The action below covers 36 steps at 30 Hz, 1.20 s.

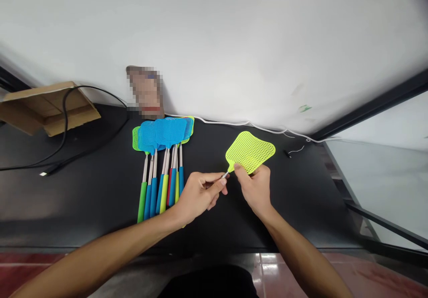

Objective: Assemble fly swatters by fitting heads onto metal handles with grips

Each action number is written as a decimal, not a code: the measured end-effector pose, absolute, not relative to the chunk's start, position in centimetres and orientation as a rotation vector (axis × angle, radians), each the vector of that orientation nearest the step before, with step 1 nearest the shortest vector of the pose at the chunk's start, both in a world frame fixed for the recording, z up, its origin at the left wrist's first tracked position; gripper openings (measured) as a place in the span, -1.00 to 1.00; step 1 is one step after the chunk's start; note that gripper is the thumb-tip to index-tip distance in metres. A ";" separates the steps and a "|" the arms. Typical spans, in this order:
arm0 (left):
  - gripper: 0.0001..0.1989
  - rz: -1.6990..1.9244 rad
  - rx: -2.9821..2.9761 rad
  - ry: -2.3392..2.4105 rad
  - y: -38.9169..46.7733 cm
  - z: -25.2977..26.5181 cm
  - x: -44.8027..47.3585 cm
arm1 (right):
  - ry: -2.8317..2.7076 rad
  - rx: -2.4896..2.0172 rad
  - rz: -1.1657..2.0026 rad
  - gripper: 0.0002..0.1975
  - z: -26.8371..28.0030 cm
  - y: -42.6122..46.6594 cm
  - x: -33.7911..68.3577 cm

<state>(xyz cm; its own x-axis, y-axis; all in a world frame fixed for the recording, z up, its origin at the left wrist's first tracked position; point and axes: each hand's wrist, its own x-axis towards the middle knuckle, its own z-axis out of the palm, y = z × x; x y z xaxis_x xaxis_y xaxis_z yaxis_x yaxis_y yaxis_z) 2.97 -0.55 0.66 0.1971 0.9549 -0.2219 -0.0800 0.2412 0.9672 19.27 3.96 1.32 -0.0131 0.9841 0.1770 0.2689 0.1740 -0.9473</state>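
Observation:
A yellow-green fly swatter [250, 150] is held between my hands above the black table, its perforated head tilted up to the right. My left hand [203, 193] pinches its silver metal rod just below the head. With the thumb on the near side, my right hand [256, 186] grips the lower edge of the head by its neck. Most of the handle is hidden by my left hand. To the left lies a row of several fly swatters [170, 131] with blue and green heads, metal rods and coloured grips; my left forearm crosses in front of their lower ends.
An open cardboard box [75, 106] stands at the back left, with a black cable [65, 120] looping over the table [110, 200]. A blurred brown object [147, 91] leans on the white wall. A white cord [227, 123] runs along the wall's foot; a small black piece [287, 154] lies at right.

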 end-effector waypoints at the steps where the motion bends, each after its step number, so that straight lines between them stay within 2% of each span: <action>1: -0.64 0.954 0.995 1.072 -0.5 0.8 3.0 | -1.468 -1.259 0.972 -0.57 1.2 4.0 19.3; 7: -0.74 0.978 0.653 0.876 0.0 1.3 2.9 | -1.429 -0.977 1.359 -0.69 0.6 4.4 19.5; 12: -0.81 0.968 0.463 0.744 0.3 1.0 2.4 | -1.212 -1.043 1.524 -0.65 0.3 5.1 19.6; 17: -0.80 0.864 0.448 0.620 0.1 0.8 2.1 | -1.000 -0.983 1.907 -0.64 0.1 5.5 19.3; 19: -0.78 0.833 0.454 0.616 0.1 0.8 2.1 | -0.998 -0.941 1.902 -0.63 0.1 5.4 19.1; 25: -0.74 0.813 0.547 0.644 0.1 0.8 2.1 | -1.235 -0.935 1.573 -0.62 -0.4 4.9 19.6; 31: -0.72 0.864 0.609 0.719 -0.2 0.4 2.7 | -1.379 -1.082 1.389 -0.52 -0.6 4.5 19.5; 36: -0.71 0.964 0.662 0.815 -0.3 0.8 3.2 | -1.387 -1.085 1.508 -0.59 -0.3 4.7 19.0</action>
